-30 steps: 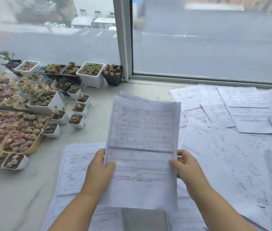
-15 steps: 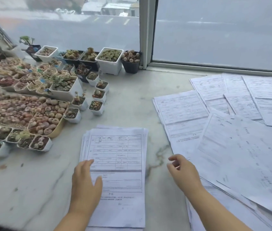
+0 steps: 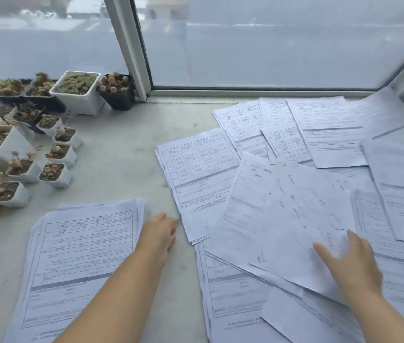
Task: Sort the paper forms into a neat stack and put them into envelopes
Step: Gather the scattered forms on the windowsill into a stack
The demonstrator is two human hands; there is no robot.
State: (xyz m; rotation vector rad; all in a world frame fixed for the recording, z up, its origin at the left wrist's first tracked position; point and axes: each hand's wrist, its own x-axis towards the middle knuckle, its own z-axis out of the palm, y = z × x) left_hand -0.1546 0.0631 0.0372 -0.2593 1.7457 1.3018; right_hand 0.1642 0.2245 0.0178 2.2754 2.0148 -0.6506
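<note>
So the neat stack (image 3: 79,263) of printed paper forms lies flat on the pale marble table (image 3: 112,169), with the left hand (image 3: 159,233) just right of it, fingers straight and together, holding nothing. Further right of the stack, the right hand (image 3: 352,266) rests with fingers spread on the messy loose sheets (image 3: 282,206), thin white rectangles overlapping at angles.
</note>
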